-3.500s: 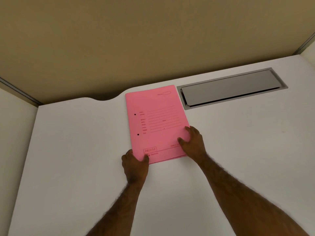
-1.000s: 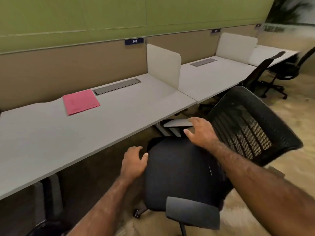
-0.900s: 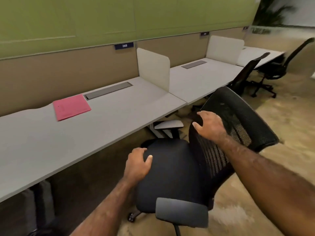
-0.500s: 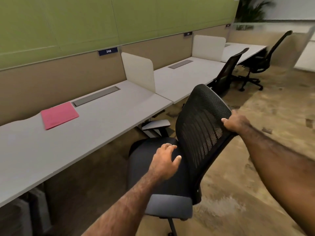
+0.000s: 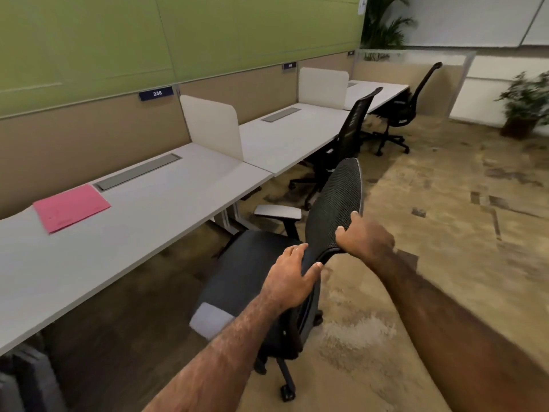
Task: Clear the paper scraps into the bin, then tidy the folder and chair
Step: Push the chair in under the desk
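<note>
A black office chair [image 5: 332, 209] with a mesh back and grey armrests stands on the carpet just off the white desk [image 5: 142, 233], its back seen almost edge-on. My left hand [image 5: 289, 278] grips the lower left edge of the backrest. My right hand [image 5: 364, 239] holds the right edge of the backrest, a little higher. The pink folder [image 5: 71, 207] lies flat at the back left of the desk, beside the grey cable hatch [image 5: 138, 175]. No paper scraps or bin are in view.
White dividers [image 5: 212, 126] separate the desks along the tan and green partition. Two more black chairs [image 5: 349, 135] stand at the desks further right. Potted plants [image 5: 527, 105] sit at the far right. Something dark is under the desk at bottom left.
I have turned away from the folder to the chair. The chair has swivelled so its back is edge-on, and my left hand moved from the seat onto the backrest edge.
</note>
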